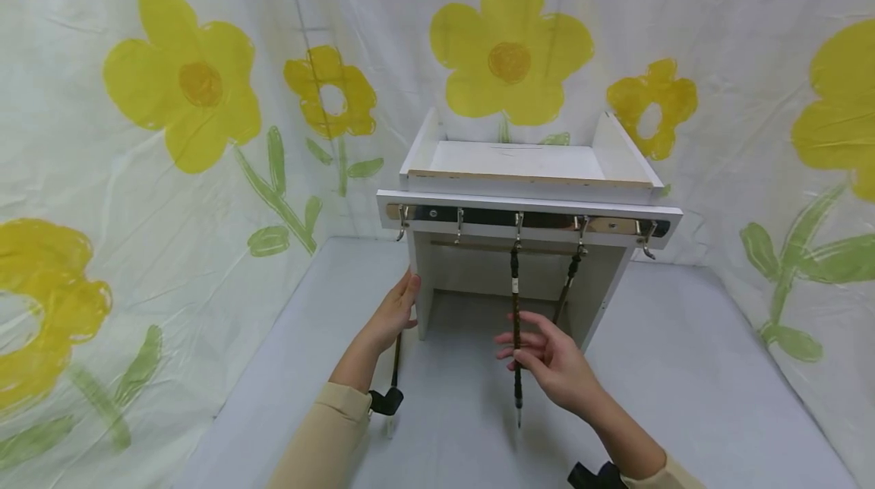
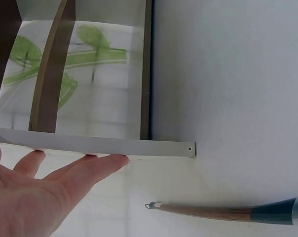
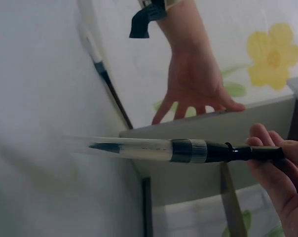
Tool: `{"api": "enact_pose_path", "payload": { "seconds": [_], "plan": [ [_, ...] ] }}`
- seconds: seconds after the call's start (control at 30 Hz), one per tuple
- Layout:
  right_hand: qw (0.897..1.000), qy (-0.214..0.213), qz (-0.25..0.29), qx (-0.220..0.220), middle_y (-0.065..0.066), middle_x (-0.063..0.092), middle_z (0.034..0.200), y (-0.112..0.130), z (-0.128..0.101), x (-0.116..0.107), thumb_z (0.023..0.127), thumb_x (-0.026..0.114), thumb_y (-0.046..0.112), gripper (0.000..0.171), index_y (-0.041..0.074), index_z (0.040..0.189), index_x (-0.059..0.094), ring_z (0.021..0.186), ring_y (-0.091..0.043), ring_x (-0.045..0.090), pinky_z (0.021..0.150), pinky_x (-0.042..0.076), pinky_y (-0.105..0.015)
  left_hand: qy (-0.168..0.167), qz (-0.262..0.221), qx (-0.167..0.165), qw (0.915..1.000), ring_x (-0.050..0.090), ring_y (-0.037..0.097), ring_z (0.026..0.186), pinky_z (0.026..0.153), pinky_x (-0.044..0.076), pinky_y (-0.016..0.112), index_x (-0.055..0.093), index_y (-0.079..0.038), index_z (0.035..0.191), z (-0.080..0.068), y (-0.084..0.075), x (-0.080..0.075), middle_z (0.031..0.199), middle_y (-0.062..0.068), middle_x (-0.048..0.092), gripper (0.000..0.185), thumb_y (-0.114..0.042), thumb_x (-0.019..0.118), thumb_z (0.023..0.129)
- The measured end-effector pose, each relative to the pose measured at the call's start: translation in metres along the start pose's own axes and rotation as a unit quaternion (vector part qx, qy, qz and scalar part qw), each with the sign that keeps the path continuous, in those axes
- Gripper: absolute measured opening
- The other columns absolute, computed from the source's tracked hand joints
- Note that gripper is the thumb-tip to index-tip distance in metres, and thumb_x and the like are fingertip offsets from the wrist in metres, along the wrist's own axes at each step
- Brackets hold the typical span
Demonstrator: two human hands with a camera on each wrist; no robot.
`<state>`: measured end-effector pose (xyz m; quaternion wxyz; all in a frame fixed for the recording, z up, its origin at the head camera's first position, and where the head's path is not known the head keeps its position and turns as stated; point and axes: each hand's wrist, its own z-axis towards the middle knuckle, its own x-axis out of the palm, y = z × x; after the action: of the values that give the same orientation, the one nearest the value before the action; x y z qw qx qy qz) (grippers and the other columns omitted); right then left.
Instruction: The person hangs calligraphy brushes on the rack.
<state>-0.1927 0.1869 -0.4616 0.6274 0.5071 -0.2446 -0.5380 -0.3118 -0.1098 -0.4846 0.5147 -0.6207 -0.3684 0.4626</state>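
Observation:
A white shelf unit [image 1: 529, 194] stands on the table, with a row of metal hooks on its front rail. From the middle hook hangs a dark calligraphy brush [image 1: 516, 284], tip down. My right hand [image 1: 557, 367] pinches its lower handle between thumb and fingers; the right wrist view shows a clear cap [image 3: 139, 148] over its bristles. Another brush [image 1: 569, 280] hangs from the hook to the right. My left hand [image 1: 393, 314] touches the shelf's left side panel with extended fingers, seen closer in the left wrist view. Beside that forearm lies a third brush [image 2: 203, 211].
The remaining hooks, such as the leftmost hook [image 1: 402, 222], hold nothing. A white-covered table [image 1: 690, 383] extends on both sides of the shelf. Behind hangs a white curtain [image 1: 403, 41] painted with yellow flowers.

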Motion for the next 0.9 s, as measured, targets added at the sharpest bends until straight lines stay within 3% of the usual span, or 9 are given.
{"api": "enact_pose_path", "payload": {
  "seconds": [0.2, 0.37, 0.57, 0.73, 0.8, 0.9],
  "plan": [
    [0.999, -0.003, -0.046, 0.006, -0.023, 0.07, 0.122, -0.015, 0.009, 0.001, 0.099, 0.057, -0.007, 0.044, 0.005, 0.139, 0.043, 0.104, -0.029, 0.073, 0.083, 0.062, -0.034, 0.002, -0.007, 0.001, 1.0, 0.021, 0.051, 0.149, 0.105, 0.042, 0.068, 0.006, -0.026, 0.164, 0.0, -0.001, 0.0, 0.17, 0.014, 0.01, 0.077, -0.066, 0.03, 0.102],
    [0.993, -0.017, -0.113, -0.021, -0.017, 0.072, 0.119, -0.029, 0.021, 0.003, 0.098, 0.058, -0.008, 0.039, 0.004, 0.133, 0.044, 0.106, -0.029, 0.073, 0.087, 0.061, -0.036, 0.004, -0.009, 0.004, 0.9999, 0.02, 0.051, 0.149, 0.104, 0.041, 0.07, 0.006, -0.029, 0.164, 0.001, 0.0, 0.0, 0.17, 0.013, 0.01, 0.075, -0.065, 0.03, 0.102],
    [0.984, -0.044, -0.17, -0.021, -0.012, 0.073, 0.121, -0.034, 0.029, 0.004, 0.098, 0.058, -0.008, 0.038, 0.003, 0.132, 0.047, 0.11, -0.031, 0.071, 0.069, 0.057, -0.026, 0.005, -0.013, 0.004, 0.9999, 0.02, 0.051, 0.149, 0.105, 0.041, 0.07, 0.007, -0.029, 0.164, 0.001, 0.002, 0.001, 0.17, 0.012, 0.01, 0.077, -0.068, 0.03, 0.101],
    [0.976, -0.064, -0.21, -0.013, -0.012, 0.066, 0.135, -0.028, 0.031, 0.001, 0.097, 0.059, -0.008, 0.046, 0.003, 0.14, 0.046, 0.117, -0.031, 0.067, 0.083, 0.061, -0.035, 0.005, -0.017, 0.008, 0.9998, 0.02, 0.051, 0.149, 0.105, 0.039, 0.072, 0.008, -0.031, 0.164, 0.003, 0.003, 0.0, 0.17, 0.012, 0.01, 0.073, -0.065, 0.03, 0.103],
    [0.969, -0.077, -0.233, -0.018, -0.015, 0.062, 0.14, -0.025, 0.029, 0.0, 0.096, 0.06, -0.008, 0.051, 0.001, 0.144, 0.044, 0.115, -0.032, 0.068, 0.087, 0.06, -0.041, 0.004, -0.019, 0.009, 0.9998, 0.02, 0.051, 0.149, 0.105, 0.038, 0.072, 0.008, -0.031, 0.164, 0.003, 0.002, 0.0, 0.17, 0.011, 0.01, 0.073, -0.065, 0.03, 0.103],
    [0.958, -0.098, -0.268, -0.027, -0.02, 0.055, 0.146, -0.024, 0.025, 0.001, 0.097, 0.06, -0.007, 0.058, 0.001, 0.15, 0.038, 0.105, -0.03, 0.072, 0.085, 0.061, -0.041, 0.002, -0.018, 0.004, 0.9998, 0.02, 0.052, 0.149, 0.105, 0.039, 0.072, 0.008, -0.031, 0.164, 0.003, 0.003, 0.001, 0.17, 0.012, 0.01, 0.075, -0.066, 0.03, 0.102]
  ]
}}
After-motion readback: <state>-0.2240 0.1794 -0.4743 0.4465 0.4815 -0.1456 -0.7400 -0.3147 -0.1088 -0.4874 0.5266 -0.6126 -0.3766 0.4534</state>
